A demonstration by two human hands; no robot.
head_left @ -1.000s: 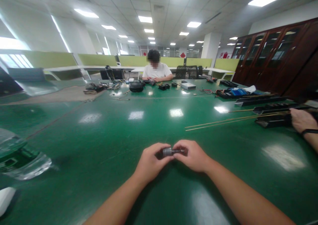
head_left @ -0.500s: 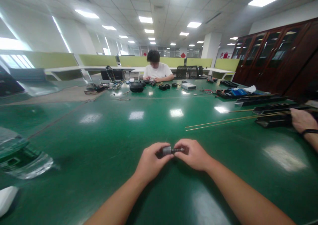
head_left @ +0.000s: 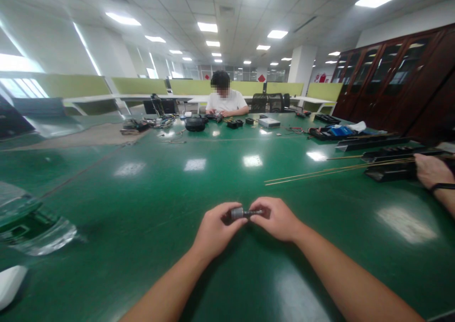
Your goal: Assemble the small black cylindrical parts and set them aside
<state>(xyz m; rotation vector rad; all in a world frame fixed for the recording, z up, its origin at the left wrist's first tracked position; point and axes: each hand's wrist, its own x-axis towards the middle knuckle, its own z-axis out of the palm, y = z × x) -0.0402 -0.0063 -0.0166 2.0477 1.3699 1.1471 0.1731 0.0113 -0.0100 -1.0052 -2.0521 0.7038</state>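
Note:
Between my hands, just above the green table (head_left: 142,227), is a small grey cylinder (head_left: 237,213) with a thin, dark, ridged shaft (head_left: 251,213) pointing right. My left hand (head_left: 215,227) grips the cylinder, thumb on the near side and fingers on the far side. The thumb and fingers of my right hand (head_left: 279,219) close around the shaft, and its tip shows partly between them. What exact kind of part it is cannot be made out.
At left stand a large clear water bottle (head_left: 31,222) and a white object (head_left: 10,284). Thin brass-coloured rods (head_left: 313,174) reach in from the right, near another person's hand (head_left: 432,170) and black channels (head_left: 387,172). Across the table sits a person (head_left: 225,99) among electronic parts.
My hands and the part between them have barely moved; the grey cylinder sits very slightly further left in view. Both grips stay closed.

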